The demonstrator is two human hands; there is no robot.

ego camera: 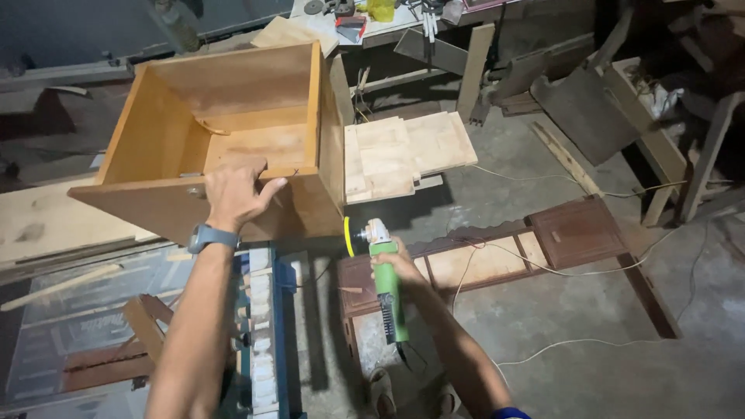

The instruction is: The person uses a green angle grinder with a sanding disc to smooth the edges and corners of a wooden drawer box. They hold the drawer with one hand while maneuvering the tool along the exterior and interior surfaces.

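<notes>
Wooden drawer box (233, 132) lay tipped on the counter (46, 221), open side up. Left hand (237, 194) had a closed grip over its front edge. Right hand (400, 264) was wrapped round a green angle grinder (384, 283), its yellow disc (348, 236) just beside the box's corner. Sanding appeared imminent; contact called for a steady brace.

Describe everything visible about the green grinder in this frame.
The grinder is a handheld angle grinder with a bright green plastic body, a silver metal head and a yellow disc on its left side, set on edge. Dark vents show near the tail, where a black cord leaves. The right hand grips its body, holding it in the air, head pointing away, just under the right corner of the wooden box. Disc and box look apart.
</notes>
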